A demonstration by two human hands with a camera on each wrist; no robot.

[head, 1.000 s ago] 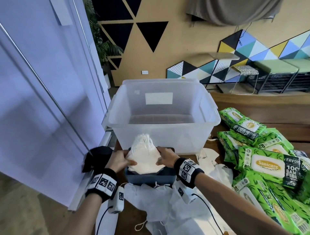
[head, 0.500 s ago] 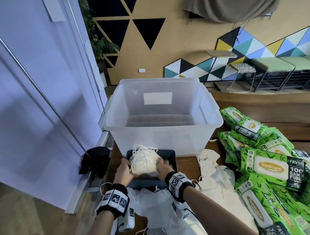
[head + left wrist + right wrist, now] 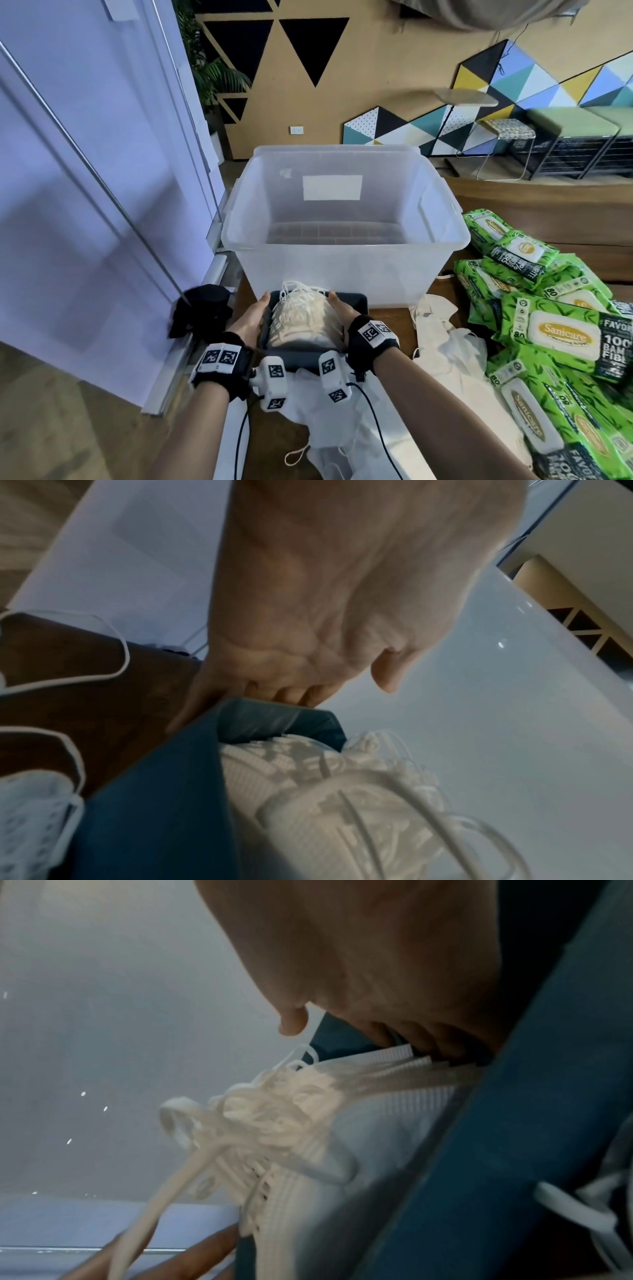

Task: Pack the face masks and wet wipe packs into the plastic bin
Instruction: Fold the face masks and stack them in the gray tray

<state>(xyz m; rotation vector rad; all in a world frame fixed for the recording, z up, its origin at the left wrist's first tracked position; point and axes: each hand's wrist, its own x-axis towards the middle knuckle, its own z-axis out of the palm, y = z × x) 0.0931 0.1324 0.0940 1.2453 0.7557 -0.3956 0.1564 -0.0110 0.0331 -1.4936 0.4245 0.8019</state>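
A stack of white face masks lies in a small dark tray just in front of the clear plastic bin, which holds nothing. My left hand lies flat against the tray's outer left wall, thumb free; the left wrist view shows its fingers at the tray rim. My right hand is inside the tray. Its fingers are tucked between the masks and the right wall. Green wet wipe packs are piled at the right.
Loose white masks lie on the wooden table to the right of the tray and under my forearms. A black cloth sits at the table's left edge against a pale wall panel. The bin's near wall stands right behind the tray.
The mask stack, held up between both hands a second ago, has gone down into the tray. My left hand has shifted to the tray's outer side; my right stays beside the stack.
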